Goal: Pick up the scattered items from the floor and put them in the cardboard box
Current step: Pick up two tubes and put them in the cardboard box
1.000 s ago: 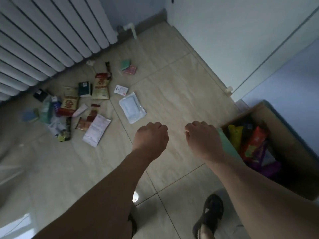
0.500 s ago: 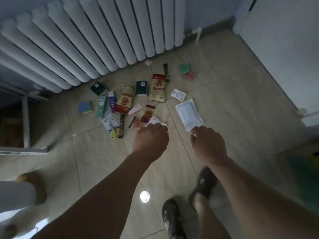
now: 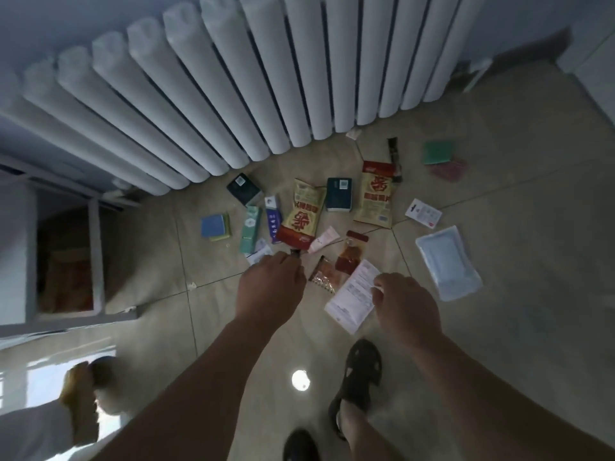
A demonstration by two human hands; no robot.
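At the near edge stood the person's two feet in dark sandals (image 3: pixel 361 367) on the tiled floor (image 3: pixel 499 294). Both bare arms reached forward and down. The left hand (image 3: pixel 269 287) hung over the near edge of the litter, knuckles up, fingers curled under; whether it gripped anything could not be told. The right hand (image 3: pixel 407 309) lay beside a white printed sachet (image 3: pixel 354 299), fingertips at its right edge — contact or grip could not be confirmed.

Just beyond the hands lay small brown-red snack packets (image 3: pixel 349 257) and a pink tube (image 3: pixel 322 239). To the right, apart from these, lay a clear pouch (image 3: pixel 447 262) and a small white card (image 3: pixel 423 212). Farther on lay two yellow-and-red snack bags (image 3: pixel 304 214) (image 3: pixel 376 194) with a dark box (image 3: pixel 338 194) between them, a second dark box (image 3: pixel 244 189), a teal carton (image 3: pixel 251 229), a blue-and-white carton (image 3: pixel 273 217) and a blue sponge (image 3: pixel 215 226). Far right lay a green pad (image 3: pixel 437 151) overlapping a red one (image 3: pixel 449 169).

Behind all stood a white radiator (image 3: pixel 233 94). The cardboard box was out of view — every item seen lay on the floor.
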